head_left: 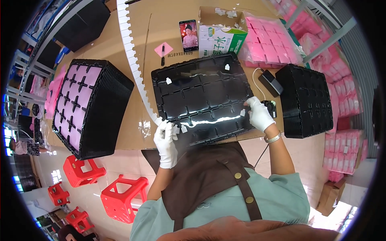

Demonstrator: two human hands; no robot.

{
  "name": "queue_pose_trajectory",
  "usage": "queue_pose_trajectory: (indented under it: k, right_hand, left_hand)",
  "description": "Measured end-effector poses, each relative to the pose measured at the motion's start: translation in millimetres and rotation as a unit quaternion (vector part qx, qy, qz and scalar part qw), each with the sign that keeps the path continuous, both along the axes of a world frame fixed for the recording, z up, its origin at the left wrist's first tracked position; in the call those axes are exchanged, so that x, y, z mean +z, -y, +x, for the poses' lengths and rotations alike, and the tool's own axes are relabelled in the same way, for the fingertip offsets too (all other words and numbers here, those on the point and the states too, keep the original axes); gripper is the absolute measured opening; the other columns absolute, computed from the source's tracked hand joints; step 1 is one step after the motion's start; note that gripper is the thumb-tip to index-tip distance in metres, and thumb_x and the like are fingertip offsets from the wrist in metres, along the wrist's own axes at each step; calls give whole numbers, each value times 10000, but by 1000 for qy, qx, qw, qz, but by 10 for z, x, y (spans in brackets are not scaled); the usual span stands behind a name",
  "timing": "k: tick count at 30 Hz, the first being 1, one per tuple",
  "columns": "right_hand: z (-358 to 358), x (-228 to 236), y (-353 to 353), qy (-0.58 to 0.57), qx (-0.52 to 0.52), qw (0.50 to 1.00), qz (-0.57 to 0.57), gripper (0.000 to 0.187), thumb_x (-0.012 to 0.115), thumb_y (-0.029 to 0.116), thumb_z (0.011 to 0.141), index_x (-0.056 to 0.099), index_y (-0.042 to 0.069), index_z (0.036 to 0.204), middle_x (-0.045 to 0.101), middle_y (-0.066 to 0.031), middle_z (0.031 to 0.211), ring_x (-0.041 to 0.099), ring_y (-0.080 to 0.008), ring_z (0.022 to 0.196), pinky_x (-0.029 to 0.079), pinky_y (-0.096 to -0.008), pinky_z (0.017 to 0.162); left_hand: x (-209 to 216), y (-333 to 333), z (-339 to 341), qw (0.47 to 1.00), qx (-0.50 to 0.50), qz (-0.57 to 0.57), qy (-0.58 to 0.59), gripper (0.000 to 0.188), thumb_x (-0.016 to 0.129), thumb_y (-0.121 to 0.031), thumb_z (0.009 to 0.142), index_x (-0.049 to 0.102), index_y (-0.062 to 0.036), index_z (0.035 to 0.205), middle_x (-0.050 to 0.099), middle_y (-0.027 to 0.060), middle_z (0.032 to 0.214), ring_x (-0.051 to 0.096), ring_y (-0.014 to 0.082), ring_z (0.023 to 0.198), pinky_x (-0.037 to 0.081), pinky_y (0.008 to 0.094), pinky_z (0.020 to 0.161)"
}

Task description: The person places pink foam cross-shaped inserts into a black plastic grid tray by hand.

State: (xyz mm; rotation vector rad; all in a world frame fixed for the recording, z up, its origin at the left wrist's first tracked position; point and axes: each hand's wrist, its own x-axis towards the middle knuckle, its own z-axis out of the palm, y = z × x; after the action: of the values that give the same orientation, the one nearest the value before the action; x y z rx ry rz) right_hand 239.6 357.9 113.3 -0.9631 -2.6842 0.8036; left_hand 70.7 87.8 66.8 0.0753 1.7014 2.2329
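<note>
A black plastic tray (205,94) with a grid of shallow compartments lies in front of me, glossy with reflected light. Small white tags sit near its corners: a far-left tag (169,80), a far-right tag (227,67), a near-left tag (184,128) and a near-right tag (243,113). At the near-left corner, my gloved left hand (165,142) pinches the lower end of a long white notched tag strip (134,64). My gloved right hand (260,115) is at the tray's right edge beside the near-right tag, fingers apart, holding nothing visible.
Black tray stacks stand left (108,108) and right (307,100). Behind the tray are a phone (189,35), an open carton (221,38), pink packs (271,38) and a pen (163,55). A black charger (270,83) lies right. Red stools (124,199) stand on the floor.
</note>
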Motion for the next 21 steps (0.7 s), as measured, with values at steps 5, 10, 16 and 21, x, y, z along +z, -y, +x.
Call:
queue_pose_trajectory:
  k: [5, 10, 16, 21]
  right_hand:
    - [-104, 68, 13, 98, -19, 995, -22, 97, 690, 110, 768, 624, 39, 764, 615, -154, 894, 624, -355, 854, 485, -430, 763]
    - [-169, -207, 26, 103, -64, 992, 43, 82, 674, 91, 744, 607, 45, 732, 620, -135, 870, 630, -338, 831, 492, -430, 721]
    - [-6, -162, -103, 29, 63, 998, 10, 67, 617, 3, 728, 573, 36, 689, 600, -124, 764, 625, -299, 777, 491, -383, 689]
    - [64, -321, -393, -93, 36, 976, -193, 93, 559, -46, 758, 582, 26, 704, 600, -81, 714, 596, -188, 704, 475, -312, 677]
  left_hand:
    - [-31, 24, 1, 1000, 9, -5, 7, 154, 630, -125, 913, 628, -21, 1027, 636, 19, 854, 501, 40, 598, 387, 187, 516]
    - [-8, -15, 22, 1000, 6, 19, -4, 152, 630, -122, 913, 625, -21, 1026, 633, 14, 855, 517, 42, 631, 389, 186, 514]
    - [-57, 21, 10, 1000, 0, 11, -5, 147, 624, -102, 911, 620, -20, 1034, 644, 28, 879, 531, 48, 648, 406, 188, 522]
    - [-72, 13, -7, 1000, 0, 18, -5, 171, 623, -93, 909, 611, -16, 1060, 646, 35, 879, 534, 47, 646, 415, 189, 521]
